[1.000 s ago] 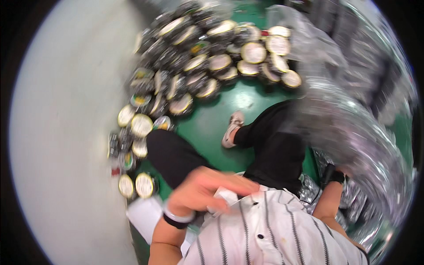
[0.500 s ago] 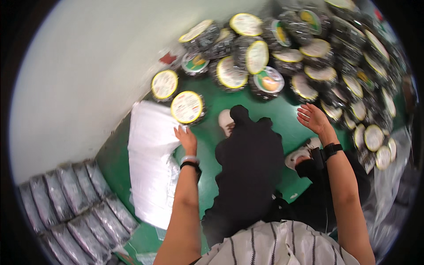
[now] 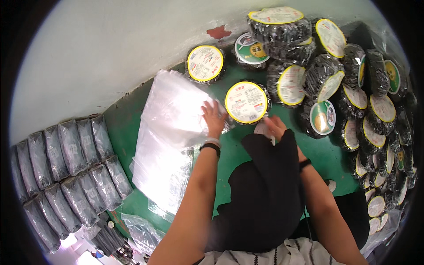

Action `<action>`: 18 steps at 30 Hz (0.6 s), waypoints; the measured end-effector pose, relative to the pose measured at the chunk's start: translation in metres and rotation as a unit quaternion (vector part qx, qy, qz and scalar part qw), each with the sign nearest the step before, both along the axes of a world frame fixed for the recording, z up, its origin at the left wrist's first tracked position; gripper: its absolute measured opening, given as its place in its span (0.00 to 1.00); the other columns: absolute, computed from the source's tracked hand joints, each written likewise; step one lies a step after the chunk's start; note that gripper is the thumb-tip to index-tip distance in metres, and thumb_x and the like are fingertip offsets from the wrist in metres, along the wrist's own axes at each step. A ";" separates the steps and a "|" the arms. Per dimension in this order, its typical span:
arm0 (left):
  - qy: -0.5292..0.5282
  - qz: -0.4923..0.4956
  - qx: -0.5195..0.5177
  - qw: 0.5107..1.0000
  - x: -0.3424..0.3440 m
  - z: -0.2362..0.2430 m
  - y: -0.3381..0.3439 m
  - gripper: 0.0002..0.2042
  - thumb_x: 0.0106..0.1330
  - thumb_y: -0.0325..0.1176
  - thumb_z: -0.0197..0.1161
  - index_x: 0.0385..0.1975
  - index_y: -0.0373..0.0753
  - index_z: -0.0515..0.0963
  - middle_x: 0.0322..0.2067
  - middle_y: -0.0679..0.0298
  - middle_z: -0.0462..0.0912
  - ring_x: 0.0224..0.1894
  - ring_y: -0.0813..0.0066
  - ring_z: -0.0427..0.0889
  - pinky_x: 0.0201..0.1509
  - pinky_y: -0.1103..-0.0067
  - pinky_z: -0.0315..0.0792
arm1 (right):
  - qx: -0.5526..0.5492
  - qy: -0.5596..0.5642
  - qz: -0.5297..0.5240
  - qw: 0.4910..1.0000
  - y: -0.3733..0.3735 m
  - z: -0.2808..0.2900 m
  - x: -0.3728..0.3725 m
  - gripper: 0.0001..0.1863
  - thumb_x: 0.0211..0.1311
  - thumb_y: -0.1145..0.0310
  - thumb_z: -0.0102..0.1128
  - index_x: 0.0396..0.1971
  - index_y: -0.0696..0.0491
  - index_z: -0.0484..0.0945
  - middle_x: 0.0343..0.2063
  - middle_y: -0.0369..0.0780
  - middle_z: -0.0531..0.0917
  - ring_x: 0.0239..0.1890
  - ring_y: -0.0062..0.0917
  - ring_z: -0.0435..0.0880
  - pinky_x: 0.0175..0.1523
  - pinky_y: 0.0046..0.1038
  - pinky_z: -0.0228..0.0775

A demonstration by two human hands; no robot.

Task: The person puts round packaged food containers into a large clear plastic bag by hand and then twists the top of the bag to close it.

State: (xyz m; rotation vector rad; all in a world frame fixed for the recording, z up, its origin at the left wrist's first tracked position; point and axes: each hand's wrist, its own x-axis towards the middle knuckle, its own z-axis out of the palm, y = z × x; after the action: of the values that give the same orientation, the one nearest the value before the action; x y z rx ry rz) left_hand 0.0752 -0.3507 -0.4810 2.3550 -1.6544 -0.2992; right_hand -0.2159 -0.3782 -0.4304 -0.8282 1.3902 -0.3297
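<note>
My left hand (image 3: 213,118) lies with fingers spread on the right edge of a stack of clear plastic bags (image 3: 165,115), which shines white under the light. Just right of its fingertips stands a round black plastic-wrapped pack (image 3: 246,102), its white label with a yellow rim facing up. My right hand (image 3: 276,128) is by the pack's lower right side, fingers extended and apart. Whether its fingertips touch the pack I cannot tell. My dark-trousered knee partly covers that wrist.
More round black packs (image 3: 370,128) lie heaped along the right, some on their sides. One pack (image 3: 205,64) stands against the white wall (image 3: 88,53). Rows of long dark plastic-wrapped bundles (image 3: 70,150) fill the left. A crumpled clear bag (image 3: 140,232) lies on the green floor (image 3: 128,104).
My right hand has swung left from beside the heap to the near round pack. My left hand has shifted onto the bags, its fingers spread wider. The view has turned and moved closer.
</note>
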 end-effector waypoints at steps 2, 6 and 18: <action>0.023 0.048 0.017 0.998 -0.034 0.025 0.008 0.29 0.53 0.39 0.68 0.54 0.37 0.67 0.62 0.45 0.57 0.61 0.41 0.58 0.61 0.51 0.56 | -0.158 0.048 -0.032 0.986 -0.027 0.016 0.042 0.46 0.42 0.42 0.71 0.51 0.64 0.65 0.50 0.50 0.75 0.54 0.41 0.72 0.59 0.36 0.62; 0.089 0.141 0.006 0.986 -0.049 0.028 0.026 0.15 0.54 0.36 0.68 0.35 0.35 0.73 0.38 0.52 0.73 0.41 0.53 0.72 0.44 0.62 0.68 | -0.135 0.177 0.012 0.975 -0.076 0.043 0.085 0.47 0.31 0.45 0.77 0.44 0.66 0.66 0.41 0.55 0.76 0.47 0.42 0.75 0.51 0.37 0.68; 0.618 0.271 0.028 0.737 0.048 0.114 0.062 0.13 0.65 0.43 0.60 0.30 0.39 0.74 0.24 0.66 0.75 0.26 0.72 0.76 0.33 0.75 0.74 | -0.162 -0.326 -0.371 0.855 -0.002 0.279 -0.224 0.23 0.64 0.65 0.56 0.56 0.57 0.68 0.54 0.41 0.76 0.54 0.29 0.76 0.60 0.30 0.66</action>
State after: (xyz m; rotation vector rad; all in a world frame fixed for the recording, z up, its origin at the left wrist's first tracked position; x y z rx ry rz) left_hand 0.1232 -0.2888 -0.3671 1.7061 -0.2975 -1.3793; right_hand -0.4404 -0.3804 -0.1514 -0.3323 0.9489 -1.3467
